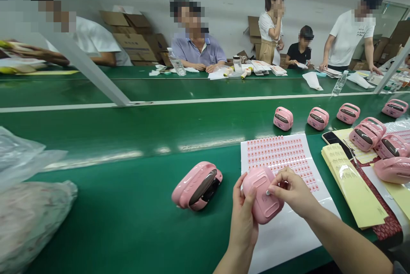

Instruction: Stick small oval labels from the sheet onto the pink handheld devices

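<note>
While left grip (241,218) wraps pink device (264,208) | right grip (291,190) presses its face

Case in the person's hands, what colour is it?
The case is pink, best in the head view.

Sticker sheet (278,154) print too small to read

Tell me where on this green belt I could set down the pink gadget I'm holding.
The widest bare stretch of green belt lies between the plastic bag and the other pink gadget. A narrower bare strip runs above the sticker sheet. It's crowded right of the gadget you're holding, with more gadgets, yellow sheets and a phone.
</note>
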The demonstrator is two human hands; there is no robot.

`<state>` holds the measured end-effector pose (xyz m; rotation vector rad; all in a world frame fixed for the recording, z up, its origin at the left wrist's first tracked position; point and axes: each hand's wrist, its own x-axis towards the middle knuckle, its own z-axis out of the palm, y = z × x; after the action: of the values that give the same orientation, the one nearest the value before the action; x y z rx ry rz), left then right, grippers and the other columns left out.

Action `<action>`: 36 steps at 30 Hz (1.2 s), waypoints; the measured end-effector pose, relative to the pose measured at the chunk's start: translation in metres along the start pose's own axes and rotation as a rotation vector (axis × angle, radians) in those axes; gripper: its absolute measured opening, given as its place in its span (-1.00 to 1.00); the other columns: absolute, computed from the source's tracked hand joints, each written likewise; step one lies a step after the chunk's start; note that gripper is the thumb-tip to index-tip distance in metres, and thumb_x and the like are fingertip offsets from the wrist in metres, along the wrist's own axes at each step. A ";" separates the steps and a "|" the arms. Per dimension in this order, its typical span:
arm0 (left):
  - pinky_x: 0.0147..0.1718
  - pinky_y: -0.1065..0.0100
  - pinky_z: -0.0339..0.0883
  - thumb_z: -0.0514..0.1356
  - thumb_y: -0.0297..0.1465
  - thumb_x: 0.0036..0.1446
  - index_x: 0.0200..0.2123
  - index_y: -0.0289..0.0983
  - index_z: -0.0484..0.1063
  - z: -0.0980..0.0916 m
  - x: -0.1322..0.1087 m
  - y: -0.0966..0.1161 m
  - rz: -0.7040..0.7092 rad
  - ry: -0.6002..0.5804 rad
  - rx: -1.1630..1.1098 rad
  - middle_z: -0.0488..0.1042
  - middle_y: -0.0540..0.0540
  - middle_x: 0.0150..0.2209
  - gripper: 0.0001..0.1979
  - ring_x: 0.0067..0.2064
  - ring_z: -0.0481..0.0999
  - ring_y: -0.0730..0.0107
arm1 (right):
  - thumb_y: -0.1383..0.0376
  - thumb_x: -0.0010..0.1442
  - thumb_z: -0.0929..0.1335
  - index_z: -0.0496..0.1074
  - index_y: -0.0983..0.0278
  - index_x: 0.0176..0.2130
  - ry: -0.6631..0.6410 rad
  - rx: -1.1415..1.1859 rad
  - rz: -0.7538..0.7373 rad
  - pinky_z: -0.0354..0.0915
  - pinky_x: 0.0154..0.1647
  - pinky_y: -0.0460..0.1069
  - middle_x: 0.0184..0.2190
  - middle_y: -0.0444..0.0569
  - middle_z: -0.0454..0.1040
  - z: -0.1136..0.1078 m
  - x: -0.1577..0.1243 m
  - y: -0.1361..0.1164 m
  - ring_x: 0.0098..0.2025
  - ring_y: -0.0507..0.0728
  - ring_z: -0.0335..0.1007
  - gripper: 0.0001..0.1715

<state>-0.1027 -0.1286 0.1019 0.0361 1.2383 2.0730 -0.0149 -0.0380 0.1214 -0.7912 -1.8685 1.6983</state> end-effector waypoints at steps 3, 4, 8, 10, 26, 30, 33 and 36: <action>-0.12 0.16 0.37 0.42 -0.11 -0.30 -0.09 -0.16 0.31 -0.001 0.000 0.000 0.001 -0.019 0.005 0.46 -0.05 -0.19 -0.34 -0.13 0.51 0.11 | 0.30 -0.07 0.42 0.37 0.23 -0.55 0.039 -0.044 -0.057 0.28 -0.37 -0.01 -0.43 -0.12 0.20 0.004 -0.002 0.002 -0.39 0.07 0.21 -0.87; -0.12 0.15 0.38 0.41 -0.11 -0.30 -0.09 -0.16 0.31 -0.001 0.001 -0.001 0.000 -0.018 0.008 0.46 -0.06 -0.19 -0.33 -0.13 0.51 0.12 | 0.32 -0.05 0.40 0.36 0.23 -0.54 0.057 -0.058 -0.084 0.29 -0.39 -0.02 -0.42 -0.12 0.19 0.006 -0.003 0.002 -0.40 0.06 0.21 -0.88; -0.15 0.14 0.39 0.42 -0.07 -0.36 -0.10 -0.16 0.31 -0.002 0.002 -0.003 0.001 0.031 0.018 0.46 -0.04 -0.22 -0.29 -0.19 0.52 0.14 | 0.36 0.01 0.34 0.32 0.24 -0.53 0.159 -0.119 -0.257 0.31 -0.44 -0.04 -0.41 -0.11 0.17 0.015 -0.008 0.007 -0.41 0.05 0.22 -0.89; -0.17 0.16 0.39 0.42 -0.06 -0.38 -0.11 -0.16 0.32 -0.001 0.003 -0.005 0.010 0.059 0.018 0.45 -0.04 -0.23 -0.28 -0.21 0.51 0.18 | 0.37 0.04 0.31 0.33 0.25 -0.51 0.198 -0.137 -0.347 0.32 -0.45 -0.04 -0.39 -0.08 0.19 0.018 -0.010 0.011 -0.37 0.07 0.24 -0.90; -0.11 0.18 0.31 0.41 -0.12 -0.35 -0.05 -0.12 0.26 0.004 0.009 -0.026 0.146 0.049 0.099 0.39 -0.11 -0.09 -0.27 0.02 0.38 0.04 | 0.40 0.16 0.26 0.37 0.26 -0.41 0.453 -0.469 -0.636 0.40 -0.28 0.06 -0.32 0.03 0.28 0.010 -0.013 0.029 -0.24 0.15 0.34 -0.86; -0.05 0.21 0.25 0.41 -0.15 -0.35 -0.06 -0.09 0.27 -0.002 0.014 -0.031 0.228 0.095 0.109 0.36 -0.09 -0.02 -0.29 0.07 0.32 0.05 | 0.43 0.14 0.24 0.34 0.25 -0.45 0.486 -0.531 -0.648 0.38 -0.29 0.07 -0.32 0.04 0.29 0.019 -0.012 0.024 -0.26 0.16 0.34 -0.82; -0.22 0.32 0.34 0.38 -0.13 -0.30 -0.09 -0.10 0.32 -0.002 0.020 -0.031 0.221 0.150 0.051 0.41 -0.05 -0.09 -0.37 -0.05 0.41 0.15 | 0.40 0.17 0.23 0.33 0.23 -0.38 0.470 -0.454 -0.671 0.38 -0.24 0.05 -0.33 0.00 0.29 0.015 -0.018 0.019 -0.24 0.15 0.36 -0.87; -0.45 0.43 0.37 0.30 -0.12 -0.20 -0.17 -0.16 0.42 0.001 0.028 -0.022 0.113 0.147 -0.072 0.49 0.00 -0.25 -0.52 -0.27 0.49 0.29 | 0.31 0.20 0.24 0.28 0.22 -0.10 0.531 -0.510 -0.640 0.33 -0.04 0.13 -0.14 0.09 0.34 -0.011 -0.026 0.028 -0.03 0.21 0.33 -0.77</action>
<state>-0.1109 -0.1052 0.0764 -0.0827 1.2731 2.2513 0.0141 -0.0472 0.0959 -0.6358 -1.8859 0.5603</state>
